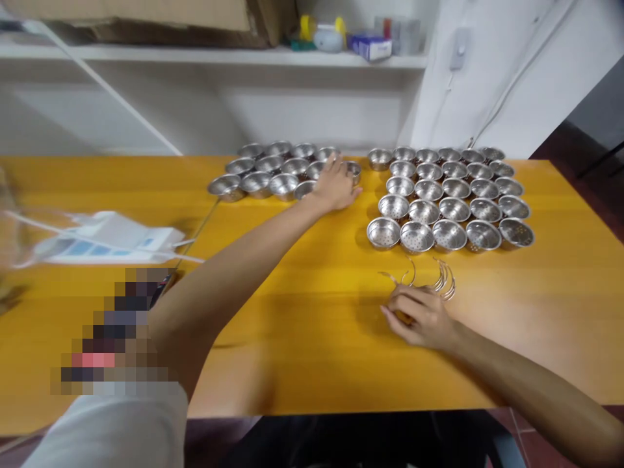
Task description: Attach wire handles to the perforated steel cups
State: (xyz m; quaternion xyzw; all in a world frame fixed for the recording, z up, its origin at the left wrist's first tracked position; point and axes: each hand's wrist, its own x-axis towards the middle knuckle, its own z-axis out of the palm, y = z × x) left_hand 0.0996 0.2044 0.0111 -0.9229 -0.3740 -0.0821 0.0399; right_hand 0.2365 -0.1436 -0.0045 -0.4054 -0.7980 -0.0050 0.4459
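Note:
My left hand point(336, 183) stretches over the back left group of small metal cups with perforated bottoms point(258, 184). Its fingers are apart and reach over the cups by the right end of that group, close to one cup point(353, 170); whether they touch it I cannot tell. My right hand point(422, 317) rests low over the table, fingers curled into a pinch. Just behind it are thin curved metal wires point(411, 272), and a small bunch of similar wires point(446, 279) lies by its knuckles. What sits between the right fingertips is hidden.
Rows of perforated metal cups point(449, 234) stand on the right of the yellow table point(302, 312). To the left lies a blurred white and blue item with cords point(112, 240). Behind is a white shelf point(219, 58) with a cardboard box point(146, 16) and small packages point(370, 47).

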